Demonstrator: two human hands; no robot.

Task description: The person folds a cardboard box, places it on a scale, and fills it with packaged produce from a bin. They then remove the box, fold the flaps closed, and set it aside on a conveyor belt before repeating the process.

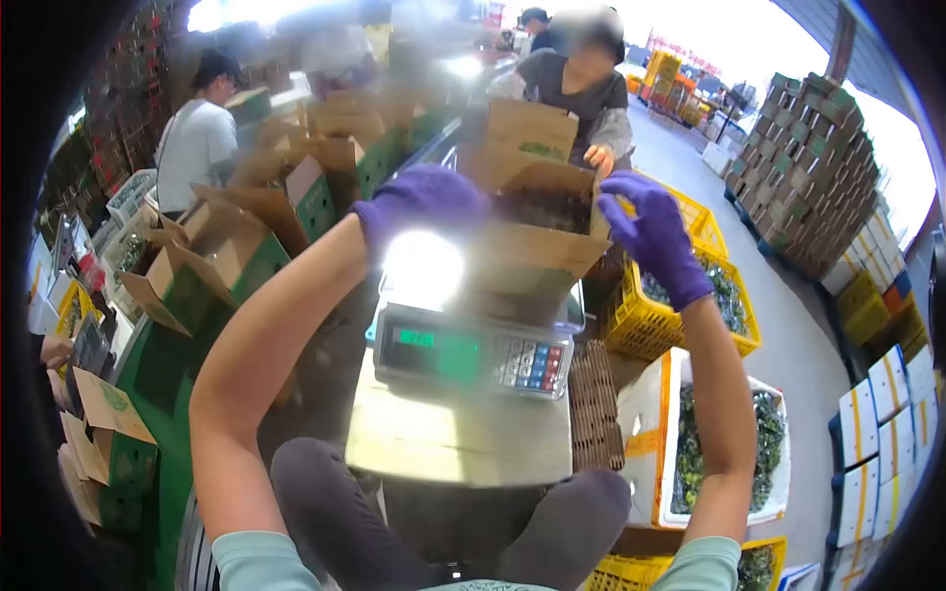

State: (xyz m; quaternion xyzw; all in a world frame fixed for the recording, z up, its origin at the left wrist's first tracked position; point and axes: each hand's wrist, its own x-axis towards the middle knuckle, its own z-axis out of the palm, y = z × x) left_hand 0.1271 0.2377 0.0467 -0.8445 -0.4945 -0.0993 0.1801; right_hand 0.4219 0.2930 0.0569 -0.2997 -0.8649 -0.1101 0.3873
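Note:
An open cardboard box (537, 256) sits on a digital scale (473, 350) in front of me, its flaps up and dark contents inside that I cannot make out. The scale's green display is lit, but its digits are blurred. My left hand (424, 209), in a purple glove, is at the box's left side; glare and blur hide its fingers. At the right side, my purple-gloved right hand (652, 234) has its fingers bent and apart, beside the right flap, with nothing visible in it.
Across the box stands a person (576, 84), one hand near its far right corner. Yellow crates (631, 325) and a white foam box (774, 512) of dark green packs stand right. Open cartons (222, 246) line the left, near another person (197, 138). Stacked cartons (803, 167) rise behind.

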